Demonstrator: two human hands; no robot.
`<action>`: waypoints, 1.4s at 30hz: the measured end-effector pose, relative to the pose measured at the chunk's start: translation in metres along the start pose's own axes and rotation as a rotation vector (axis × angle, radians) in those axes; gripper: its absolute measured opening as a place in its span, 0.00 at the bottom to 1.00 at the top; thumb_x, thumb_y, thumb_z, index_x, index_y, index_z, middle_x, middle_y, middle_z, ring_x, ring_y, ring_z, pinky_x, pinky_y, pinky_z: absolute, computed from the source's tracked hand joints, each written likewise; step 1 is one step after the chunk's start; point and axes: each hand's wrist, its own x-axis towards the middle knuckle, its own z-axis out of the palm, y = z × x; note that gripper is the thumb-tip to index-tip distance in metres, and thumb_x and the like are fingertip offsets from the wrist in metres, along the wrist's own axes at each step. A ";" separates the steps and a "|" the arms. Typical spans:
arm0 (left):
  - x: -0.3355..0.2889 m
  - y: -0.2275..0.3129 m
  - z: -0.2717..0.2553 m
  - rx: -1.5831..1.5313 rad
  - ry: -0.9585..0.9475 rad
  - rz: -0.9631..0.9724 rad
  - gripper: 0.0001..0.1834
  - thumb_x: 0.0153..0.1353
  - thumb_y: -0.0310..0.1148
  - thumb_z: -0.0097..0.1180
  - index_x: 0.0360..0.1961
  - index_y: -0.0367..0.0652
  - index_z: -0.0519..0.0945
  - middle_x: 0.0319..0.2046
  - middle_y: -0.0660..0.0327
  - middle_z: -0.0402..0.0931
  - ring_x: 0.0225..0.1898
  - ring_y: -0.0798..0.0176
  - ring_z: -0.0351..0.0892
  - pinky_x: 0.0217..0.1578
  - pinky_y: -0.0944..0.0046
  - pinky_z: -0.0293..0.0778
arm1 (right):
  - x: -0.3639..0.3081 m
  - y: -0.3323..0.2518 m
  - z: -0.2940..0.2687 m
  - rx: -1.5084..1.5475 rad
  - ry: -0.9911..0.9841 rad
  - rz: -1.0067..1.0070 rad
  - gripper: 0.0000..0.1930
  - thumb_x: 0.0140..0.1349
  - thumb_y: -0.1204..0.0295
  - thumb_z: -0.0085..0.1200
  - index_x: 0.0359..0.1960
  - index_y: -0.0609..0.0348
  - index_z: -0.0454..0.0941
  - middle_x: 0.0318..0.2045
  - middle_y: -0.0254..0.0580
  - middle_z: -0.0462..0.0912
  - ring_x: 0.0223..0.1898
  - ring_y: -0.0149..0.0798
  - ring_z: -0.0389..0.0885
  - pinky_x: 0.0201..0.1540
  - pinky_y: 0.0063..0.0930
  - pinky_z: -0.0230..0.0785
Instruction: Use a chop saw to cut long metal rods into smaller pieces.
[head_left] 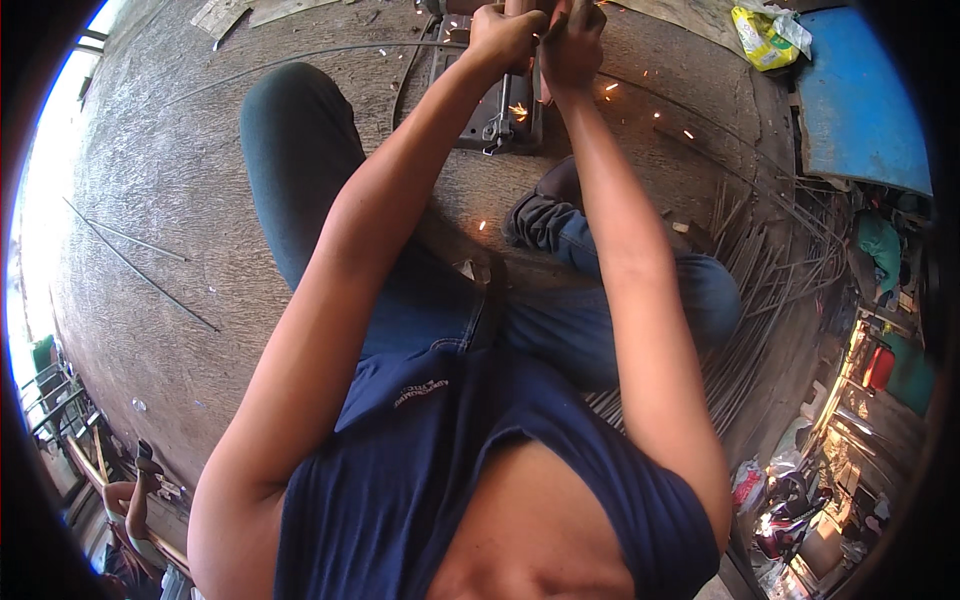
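Note:
At the upper edge, my left hand point(503, 38) is closed around a reddish-brown part of what looks like a chop saw. Close beside it, my right hand point(573, 48) is closed too, against a reddish piece of the same machine; what exactly its fingers grip is partly hidden. Below them shows the machine's dark base point(515, 135) with a metal clamp screw point(497, 128). Orange sparks fly around the base and off to the right. A long thin metal rod point(330, 52) runs in from the left to the machine. The saw's upper part is cut off by the frame.
Many thin rods point(750, 285) lie to the right of my bent legs. Two short rods point(140, 265) rest on the floor at left. A blue panel point(865, 100) and a yellow bag point(765, 38) are at upper right. Clutter fills the right rim; another person's leg point(140, 500) shows lower left.

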 end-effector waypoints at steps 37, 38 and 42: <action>0.005 -0.008 -0.001 -0.044 0.026 0.093 0.13 0.47 0.33 0.59 0.29 0.32 0.77 0.18 0.57 0.75 0.15 0.65 0.73 0.13 0.64 0.69 | -0.005 0.007 0.013 -0.076 -0.210 0.121 0.29 0.61 0.71 0.46 0.64 0.54 0.52 0.50 0.58 0.66 0.46 0.56 0.73 0.34 0.43 0.76; 0.003 -0.006 0.000 -0.022 0.018 0.061 0.13 0.47 0.33 0.59 0.29 0.32 0.77 0.18 0.57 0.75 0.15 0.65 0.73 0.14 0.64 0.69 | -0.004 0.007 0.012 -0.030 -0.040 0.028 0.30 0.60 0.72 0.47 0.64 0.53 0.52 0.50 0.58 0.66 0.45 0.57 0.74 0.34 0.43 0.76; 0.007 -0.010 -0.002 0.015 0.022 0.050 0.13 0.47 0.32 0.60 0.30 0.31 0.77 0.18 0.57 0.75 0.16 0.65 0.74 0.15 0.65 0.69 | -0.001 -0.003 -0.003 0.153 -0.041 0.089 0.29 0.59 0.73 0.48 0.63 0.56 0.54 0.48 0.57 0.67 0.42 0.56 0.75 0.33 0.41 0.76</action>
